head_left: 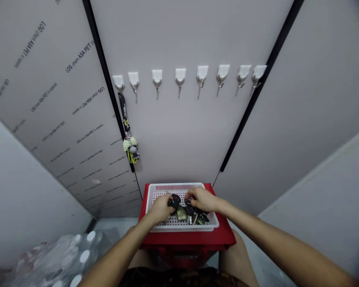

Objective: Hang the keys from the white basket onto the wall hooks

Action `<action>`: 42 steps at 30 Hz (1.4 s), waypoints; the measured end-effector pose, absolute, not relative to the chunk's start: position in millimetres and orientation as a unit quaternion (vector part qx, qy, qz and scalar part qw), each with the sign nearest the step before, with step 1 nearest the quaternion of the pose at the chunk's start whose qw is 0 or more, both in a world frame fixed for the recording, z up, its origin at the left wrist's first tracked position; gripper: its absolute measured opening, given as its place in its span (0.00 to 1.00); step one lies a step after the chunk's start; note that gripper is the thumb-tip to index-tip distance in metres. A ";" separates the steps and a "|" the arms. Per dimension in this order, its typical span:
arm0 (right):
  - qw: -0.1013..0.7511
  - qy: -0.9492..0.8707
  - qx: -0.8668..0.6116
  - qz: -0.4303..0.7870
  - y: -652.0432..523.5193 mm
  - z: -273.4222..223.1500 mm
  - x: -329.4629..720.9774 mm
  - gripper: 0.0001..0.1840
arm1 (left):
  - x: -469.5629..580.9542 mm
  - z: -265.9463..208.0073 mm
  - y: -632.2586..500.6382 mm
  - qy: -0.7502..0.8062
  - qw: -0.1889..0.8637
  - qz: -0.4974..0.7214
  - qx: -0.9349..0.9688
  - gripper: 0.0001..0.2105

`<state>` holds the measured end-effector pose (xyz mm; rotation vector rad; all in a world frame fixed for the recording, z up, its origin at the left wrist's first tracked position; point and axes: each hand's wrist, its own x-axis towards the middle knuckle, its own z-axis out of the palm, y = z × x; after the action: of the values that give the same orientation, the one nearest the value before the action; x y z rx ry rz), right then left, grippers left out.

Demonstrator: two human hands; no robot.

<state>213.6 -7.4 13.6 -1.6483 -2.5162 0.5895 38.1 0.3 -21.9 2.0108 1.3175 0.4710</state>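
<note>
A white plastic basket (212,228) with a perforated bottom holds a small pile of keychains and keys (194,219). My left hand (161,209) reaches in from the left, its thumb and fingers closed on a black keychain (175,200). Across from it, my right hand (204,199) has its fingertips pinched at a dark keychain with a ring (188,202); the fingers partly hide it. Between the hands lies a yellowish square charm (182,214).
The basket stands on a red box (191,239) against a white panel. Above it several white hooks (180,75) run in a row. A black strap with a green and grey plush charm (131,148) hangs from the leftmost. Wrapped bottles (84,256) stand at the lower left.
</note>
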 end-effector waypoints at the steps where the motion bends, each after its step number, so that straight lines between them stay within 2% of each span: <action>1: 0.045 -0.816 -0.540 0.201 -7.3 12.0 216.6 0.16 | 35.4 -20.3 3.0 0.502 0.378 0.213 0.748 0.09; 4: 0.088 -0.814 -0.535 0.209 -6.1 9.9 218.5 0.15 | 29.0 -9.9 8.7 0.463 0.500 0.325 0.656 0.08; 6: 0.150 -0.813 -0.520 0.214 -5.3 13.5 213.6 0.16 | 26.8 1.7 8.9 0.431 0.560 0.370 0.604 0.07; 10: 0.281 -0.791 -0.484 0.245 -5.7 31.6 195.8 0.19 | 27.0 25.5 4.0 0.400 0.601 0.391 0.570 0.07; 15: 0.336 -0.771 -0.445 0.308 -6.2 49.3 176.2 0.20 | 26.8 37.1 3.3 0.410 0.548 0.410 0.603 0.08; 18: 0.364 -0.737 -0.447 0.353 -1.5 52.2 168.6 0.15 | 23.7 41.2 5.0 0.427 0.517 0.418 0.613 0.07; 20: 0.393 -0.696 -0.461 0.386 2.9 53.9 165.0 0.11 | 20.7 46.2 5.6 0.435 0.522 0.414 0.606 0.06; 23: 0.419 -0.643 -0.484 0.420 7.8 57.3 162.0 0.11 | 15.8 55.6 6.3 0.428 0.561 0.406 0.581 0.05; 25: 0.413 -0.638 -0.493 0.424 9.3 60.5 161.4 0.11 | 12.6 62.1 8.3 0.426 0.551 0.405 0.592 0.06; 28: 0.413 -0.685 -0.477 0.364 11.4 68.7 160.1 0.10 | 9.0 74.9 14.4 0.438 0.489 0.411 0.633 0.05; 33: 0.415 -0.731 -0.421 0.341 24.9 100.7 144.6 0.11 | 4.7 119.4 26.8 0.435 0.439 0.450 0.645 0.04; 38: 0.509 -0.699 -0.388 0.318 48.6 154.9 118.3 0.10 | -5.8 180.9 40.0 0.420 0.391 0.507 0.643 0.03; 42: 0.553 -0.680 -0.371 0.307 69.0 202.7 97.8 0.10 | -16.8 225.3 57.6 0.413 0.340 0.588 0.607 0.03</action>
<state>97.8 69.0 202.7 -0.8774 -1.6069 0.7251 -16.8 57.6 225.3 1.5794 1.0755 1.5314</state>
